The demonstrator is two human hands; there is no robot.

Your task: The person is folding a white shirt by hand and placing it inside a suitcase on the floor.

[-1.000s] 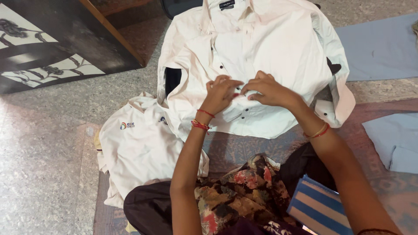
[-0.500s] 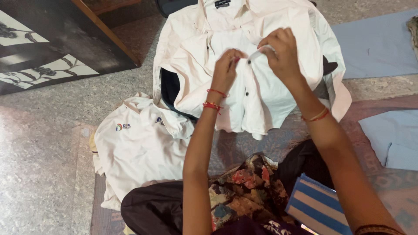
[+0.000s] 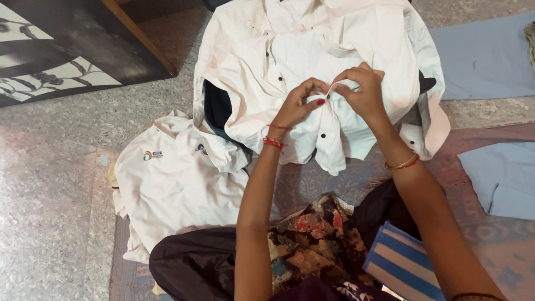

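The white button-up shirt [image 3: 312, 61] lies spread on the floor at 12 o'clock. The left hand [image 3: 300, 104] and the right hand [image 3: 361, 92] each pinch its front placket at mid-chest, fingertips almost meeting. A folded white shirt [image 3: 178, 192] lies at 9 o'clock.

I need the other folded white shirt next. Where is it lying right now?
In the head view, the folded white shirt lies on the floor at lower left, left of the left hand, partly under the cream shirt.

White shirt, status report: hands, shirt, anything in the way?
Left hand and right hand both pinch the white shirt at its button placket. Front partly open. Second white shirt lies apart, nothing blocking.
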